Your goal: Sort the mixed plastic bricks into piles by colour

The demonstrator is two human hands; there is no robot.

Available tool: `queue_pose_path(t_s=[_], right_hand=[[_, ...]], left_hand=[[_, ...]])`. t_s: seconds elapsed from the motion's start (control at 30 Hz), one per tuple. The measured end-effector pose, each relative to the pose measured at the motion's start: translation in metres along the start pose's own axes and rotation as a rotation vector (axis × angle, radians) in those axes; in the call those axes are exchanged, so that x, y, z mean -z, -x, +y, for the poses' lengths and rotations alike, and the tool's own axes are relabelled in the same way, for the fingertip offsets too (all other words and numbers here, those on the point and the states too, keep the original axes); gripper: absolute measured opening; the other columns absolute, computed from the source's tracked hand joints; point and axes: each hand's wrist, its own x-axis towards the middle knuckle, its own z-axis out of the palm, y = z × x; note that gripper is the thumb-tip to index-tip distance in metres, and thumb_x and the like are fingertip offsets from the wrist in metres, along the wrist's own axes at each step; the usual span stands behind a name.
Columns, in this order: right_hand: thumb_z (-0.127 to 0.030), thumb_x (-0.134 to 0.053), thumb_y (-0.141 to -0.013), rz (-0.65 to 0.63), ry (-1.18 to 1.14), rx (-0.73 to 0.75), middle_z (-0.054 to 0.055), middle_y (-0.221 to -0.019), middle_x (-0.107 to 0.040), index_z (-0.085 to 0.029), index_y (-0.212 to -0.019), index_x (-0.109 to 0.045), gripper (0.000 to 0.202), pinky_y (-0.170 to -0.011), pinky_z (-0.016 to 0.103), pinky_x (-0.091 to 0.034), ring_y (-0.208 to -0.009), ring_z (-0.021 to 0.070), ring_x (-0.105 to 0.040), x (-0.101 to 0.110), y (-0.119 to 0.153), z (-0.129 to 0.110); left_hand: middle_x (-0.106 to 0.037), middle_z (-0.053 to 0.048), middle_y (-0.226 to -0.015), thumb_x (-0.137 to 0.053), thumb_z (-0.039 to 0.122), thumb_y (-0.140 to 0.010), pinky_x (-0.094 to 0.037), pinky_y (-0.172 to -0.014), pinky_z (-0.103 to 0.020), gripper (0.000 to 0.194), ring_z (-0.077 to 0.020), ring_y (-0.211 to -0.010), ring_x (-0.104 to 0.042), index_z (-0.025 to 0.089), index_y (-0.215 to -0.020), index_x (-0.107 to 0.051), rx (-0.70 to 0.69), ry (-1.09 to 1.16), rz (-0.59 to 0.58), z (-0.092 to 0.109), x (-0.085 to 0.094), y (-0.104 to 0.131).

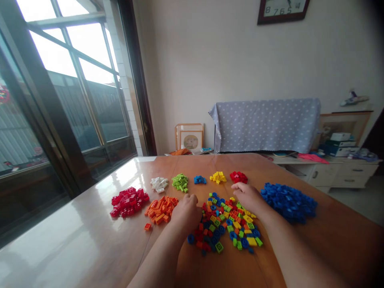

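Your left arm reaches forward, its left hand (186, 209) curled between the orange pile (162, 209) and the mixed pile (230, 229); I can't tell whether it pinches anything. Your right arm slants inward, the right hand (247, 196) pointing leftward just nearer you than the small red pile (239, 177), its grip unclear.

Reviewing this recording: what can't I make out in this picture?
All in the head view:
Left hand: whether it holds a brick; its own back hides the palm.
Right hand: whether it holds anything; its back hides the palm.
Orange pile: its right edge, possibly partly hidden by the left hand.
Clock: its upper part, cut off by the top edge.
Whatever lies under the cloth, which covers it.
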Motion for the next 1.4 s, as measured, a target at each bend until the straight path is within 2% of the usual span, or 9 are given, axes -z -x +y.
queue_pose_path(t_s=[0.1,0.23,0.43,0.6,0.77,0.93,1.1,1.23,1.4], right_hand=[[-0.025,-0.053,-0.081,-0.061,0.060,0.031,0.005,-0.106,-0.075,-0.024,-0.102,-0.073,0.030,-0.081,0.029,-0.048,-0.098,0.0218,-0.068,0.000,0.002,-0.001],[-0.025,-0.056,-0.079,-0.120,-0.038,0.075,0.005,-0.096,-0.076,-0.023,-0.102,-0.075,0.030,-0.074,0.027,-0.049,-0.089,0.0207,-0.069,-0.004,0.007,-0.012],[-0.024,-0.055,-0.077,-0.104,-0.253,-0.039,0.002,-0.079,-0.076,-0.020,-0.106,-0.073,0.034,-0.061,0.025,-0.048,-0.071,0.0179,-0.068,-0.003,0.006,-0.016],[-0.026,-0.056,-0.076,-0.012,-0.062,-0.015,0.003,-0.086,-0.075,-0.023,-0.097,-0.074,0.028,-0.064,0.026,-0.045,-0.078,0.0194,-0.067,0.009,0.003,-0.006],[-0.028,-0.062,-0.073,-0.134,0.181,0.089,0.003,-0.083,-0.072,-0.024,-0.078,-0.074,0.013,-0.070,0.026,-0.043,-0.084,0.0201,-0.064,0.009,0.006,-0.007],[-0.030,-0.067,-0.071,-0.112,0.279,0.130,0.004,-0.084,-0.069,-0.026,-0.072,-0.073,0.008,-0.076,0.029,-0.043,-0.087,0.0218,-0.062,-0.002,0.009,-0.011],[-0.023,-0.069,-0.065,-0.079,0.196,0.138,0.001,-0.076,-0.067,-0.025,-0.069,-0.068,0.004,-0.068,0.026,-0.040,-0.078,0.0191,-0.060,-0.005,0.010,-0.011],[-0.020,-0.065,-0.066,-0.083,0.127,0.121,-0.003,-0.066,-0.063,-0.023,-0.071,-0.061,0.007,-0.059,0.023,-0.035,-0.064,0.0145,-0.055,-0.003,0.010,-0.013],[-0.033,-0.063,-0.074,-0.086,-0.232,0.086,-0.003,-0.068,-0.063,-0.021,-0.081,-0.061,0.014,-0.060,0.024,-0.040,-0.064,0.0146,-0.055,-0.003,0.011,-0.020]], left_hand=[[-0.065,-0.009,-0.111,-0.049,0.022,-0.081,-0.045,-0.076,-0.028,0.021,-0.0219,-0.095,-0.063,0.022,-0.098,-0.061,-0.017,-0.035,-0.055,0.000,0.002,0.001],[-0.066,-0.009,-0.102,-0.047,0.019,-0.081,-0.044,-0.073,-0.028,0.017,-0.0213,-0.089,-0.063,0.021,-0.090,-0.061,-0.077,-0.005,-0.037,0.002,-0.001,0.000],[-0.066,-0.006,-0.095,-0.048,0.015,-0.078,-0.044,-0.077,-0.025,0.018,-0.0186,-0.089,-0.063,0.021,-0.088,-0.062,-0.172,0.108,0.026,0.001,-0.009,0.000],[-0.066,-0.005,-0.096,-0.048,0.016,-0.079,-0.044,-0.076,-0.025,0.020,-0.0190,-0.089,-0.062,0.023,-0.089,-0.063,-0.175,0.104,0.025,0.004,-0.006,0.000],[-0.066,-0.005,-0.098,-0.048,0.016,-0.079,-0.044,-0.076,-0.025,0.022,-0.0190,-0.090,-0.061,0.024,-0.091,-0.065,-0.196,0.113,0.039,0.007,-0.004,0.001],[-0.065,-0.004,-0.097,-0.050,0.016,-0.079,-0.043,-0.078,-0.024,0.020,-0.0184,-0.091,-0.061,0.024,-0.091,-0.065,-0.231,0.125,0.051,0.009,-0.005,0.003],[-0.064,-0.005,-0.096,-0.050,0.021,-0.083,-0.042,-0.073,-0.025,0.017,-0.0193,-0.089,-0.060,0.024,-0.089,-0.065,-0.230,0.109,0.037,0.010,-0.003,0.005],[-0.064,-0.005,-0.098,-0.051,0.023,-0.084,-0.043,-0.079,-0.027,0.017,-0.0205,-0.095,-0.059,0.023,-0.093,-0.066,-0.248,0.118,0.074,0.012,-0.003,0.004],[-0.065,-0.005,-0.099,-0.053,0.021,-0.084,-0.044,-0.084,-0.027,0.019,-0.0199,-0.096,-0.059,0.022,-0.098,-0.066,-0.290,0.172,0.110,0.013,-0.004,0.003]])
